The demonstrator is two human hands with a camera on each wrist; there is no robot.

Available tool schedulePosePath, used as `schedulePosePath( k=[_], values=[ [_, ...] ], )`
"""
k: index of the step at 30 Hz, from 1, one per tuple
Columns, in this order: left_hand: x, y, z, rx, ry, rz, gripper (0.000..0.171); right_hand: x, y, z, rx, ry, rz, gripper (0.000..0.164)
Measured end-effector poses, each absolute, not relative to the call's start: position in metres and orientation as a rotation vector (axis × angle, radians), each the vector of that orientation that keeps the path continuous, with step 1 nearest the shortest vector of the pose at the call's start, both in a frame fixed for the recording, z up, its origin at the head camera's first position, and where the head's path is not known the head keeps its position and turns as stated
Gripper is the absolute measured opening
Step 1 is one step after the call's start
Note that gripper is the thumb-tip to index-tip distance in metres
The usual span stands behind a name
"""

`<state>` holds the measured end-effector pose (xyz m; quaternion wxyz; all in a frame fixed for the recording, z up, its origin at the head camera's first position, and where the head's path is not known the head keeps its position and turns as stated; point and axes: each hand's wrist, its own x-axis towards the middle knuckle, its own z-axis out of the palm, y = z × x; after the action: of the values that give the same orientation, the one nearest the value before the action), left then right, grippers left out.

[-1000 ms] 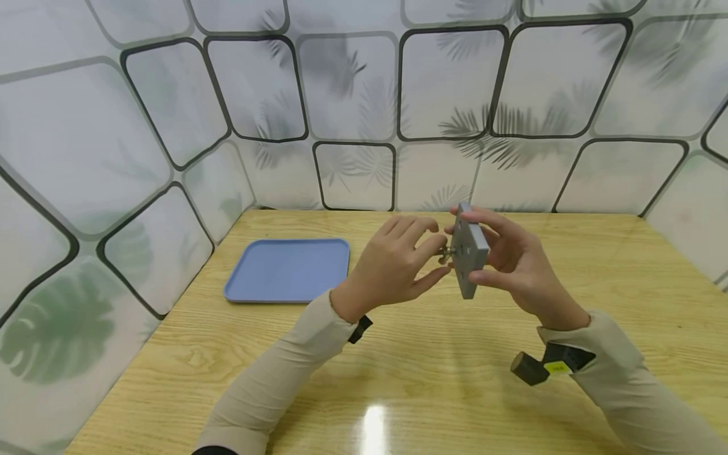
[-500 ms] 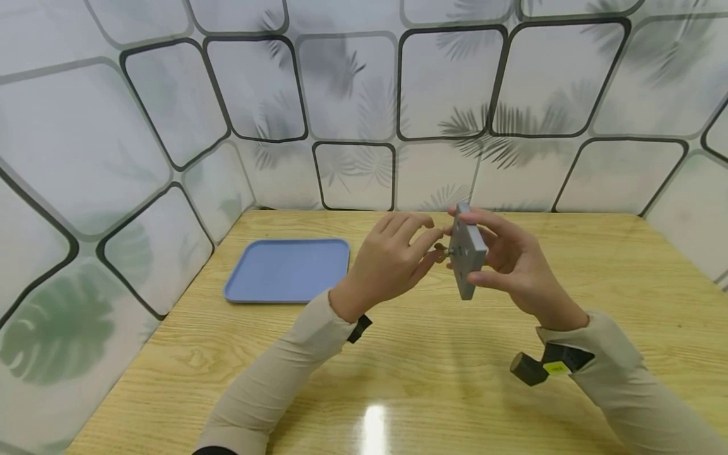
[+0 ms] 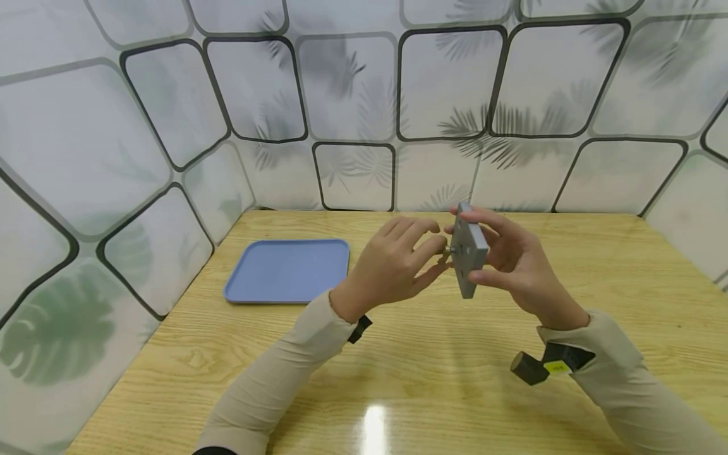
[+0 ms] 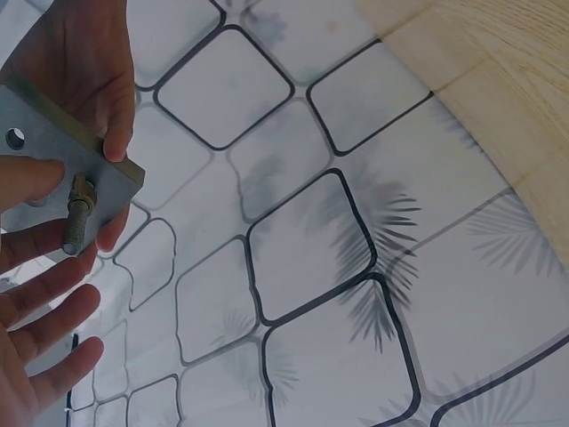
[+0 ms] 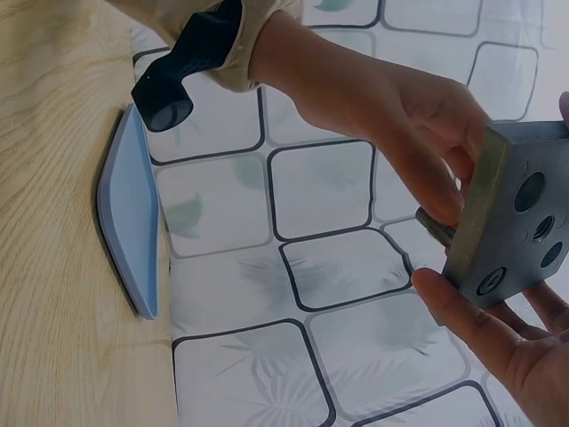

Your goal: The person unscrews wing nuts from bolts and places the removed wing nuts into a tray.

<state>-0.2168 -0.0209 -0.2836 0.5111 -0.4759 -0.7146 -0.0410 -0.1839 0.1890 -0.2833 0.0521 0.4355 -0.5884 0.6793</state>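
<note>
Upright above the table, a thick grey metal plate (image 3: 469,249) with several holes is gripped by its edges in my right hand (image 3: 514,272), between thumb and fingers. A threaded bolt (image 4: 75,229) sticks out of the plate's left face, with a brass-coloured nut (image 4: 82,189) on it close to the plate. The thumb and forefinger of my left hand (image 3: 392,262) are at the nut, one on each side of the bolt; the other fingers are loosely bent, spread apart in the left wrist view. In the right wrist view, the plate (image 5: 511,222) shows its other face, with round holes.
A shallow blue tray (image 3: 287,272) lies on the wooden table (image 3: 409,373), behind and left of my left hand. Patterned cloth walls (image 3: 352,88) stand along the back and sides. Each wrist carries a dark camera mount (image 3: 530,368).
My left fingers drew slightly back left from the nut half a second ago, and are now back against it. The plate shifted slightly left and back; the right grip stays the same.
</note>
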Motion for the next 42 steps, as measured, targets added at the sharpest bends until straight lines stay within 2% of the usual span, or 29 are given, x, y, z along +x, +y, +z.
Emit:
schedulePosePath(
  k=[8, 22, 30, 42],
  values=[
    [-0.2162, -0.0214, -0.2835, -1.164, -1.801, -0.075, 0.032, -0.1831, 0.1889, -0.2826, 1.336, -1.781, 2.063, 0.063],
    [-0.2195, -0.0217, -0.2841, -1.058, -1.731, -0.122, 0.017, -0.1832, 0.1874, -0.2831, 1.319, -1.807, 2.048, 0.064],
    [-0.2197, -0.0206, -0.2840, -1.088, -1.650, -0.151, 0.008, -0.1826, 0.1875, -0.2827, 1.343, -1.790, 2.055, 0.063],
    [-0.2181, -0.0244, -0.2830, -1.167, -1.803, -0.080, 0.031, -0.1831, 0.1880, -0.2818, 1.359, -1.776, 2.051, 0.063]
  ],
)
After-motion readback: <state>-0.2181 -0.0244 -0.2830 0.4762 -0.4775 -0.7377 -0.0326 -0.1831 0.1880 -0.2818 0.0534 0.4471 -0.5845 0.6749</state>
